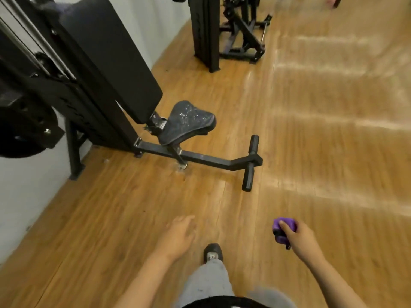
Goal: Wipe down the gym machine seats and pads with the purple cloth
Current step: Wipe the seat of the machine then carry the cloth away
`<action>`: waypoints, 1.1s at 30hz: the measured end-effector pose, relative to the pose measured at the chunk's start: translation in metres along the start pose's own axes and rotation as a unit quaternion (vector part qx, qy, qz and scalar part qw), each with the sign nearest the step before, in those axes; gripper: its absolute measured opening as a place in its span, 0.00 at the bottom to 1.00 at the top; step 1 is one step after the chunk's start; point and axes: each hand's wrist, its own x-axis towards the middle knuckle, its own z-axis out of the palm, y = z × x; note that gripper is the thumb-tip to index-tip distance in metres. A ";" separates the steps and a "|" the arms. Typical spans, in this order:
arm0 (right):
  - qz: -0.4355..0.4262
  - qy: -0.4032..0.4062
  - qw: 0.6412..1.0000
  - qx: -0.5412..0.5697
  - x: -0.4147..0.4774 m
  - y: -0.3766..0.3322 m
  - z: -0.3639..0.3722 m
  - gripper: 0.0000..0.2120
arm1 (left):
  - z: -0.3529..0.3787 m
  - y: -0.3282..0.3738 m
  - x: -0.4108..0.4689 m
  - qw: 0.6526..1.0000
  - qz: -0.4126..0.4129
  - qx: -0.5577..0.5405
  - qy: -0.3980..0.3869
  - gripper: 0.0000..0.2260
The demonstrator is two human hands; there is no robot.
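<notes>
Wooden floor (311,130) (glare-streaked at right); dark shoe (213,252) and grey trouser leg (206,283) on it; white wall (26,196) at left.

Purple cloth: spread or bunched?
Bunched: the purple cloth is a compact wad, gripped in the right hand with fingers curled round it.

Wooden plank floor (111,218) carried pale light bands (333,121) toward two o'clock; a white wall (26,192) ran at nine o'clock.

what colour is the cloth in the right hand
Purple cloth, bunched in the right hand; head view.
</notes>
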 end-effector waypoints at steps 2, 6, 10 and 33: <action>-0.020 0.026 0.999 0.010 0.037 -0.051 -0.009 0.11 | -0.054 0.004 0.052 0.999 0.013 0.011 0.033 0.21; -0.071 0.039 0.996 0.028 0.107 -0.135 -0.016 0.09 | -0.139 0.020 0.141 0.996 0.021 0.016 0.091 0.20; -0.098 -0.007 0.993 0.061 0.179 -0.189 -0.004 0.06 | -0.164 0.027 0.205 0.990 -0.016 -0.024 0.138 0.17; -0.156 -0.276 0.938 -0.136 0.549 -0.392 0.097 0.03 | -0.135 0.053 0.491 0.906 -0.274 -0.273 0.174 0.13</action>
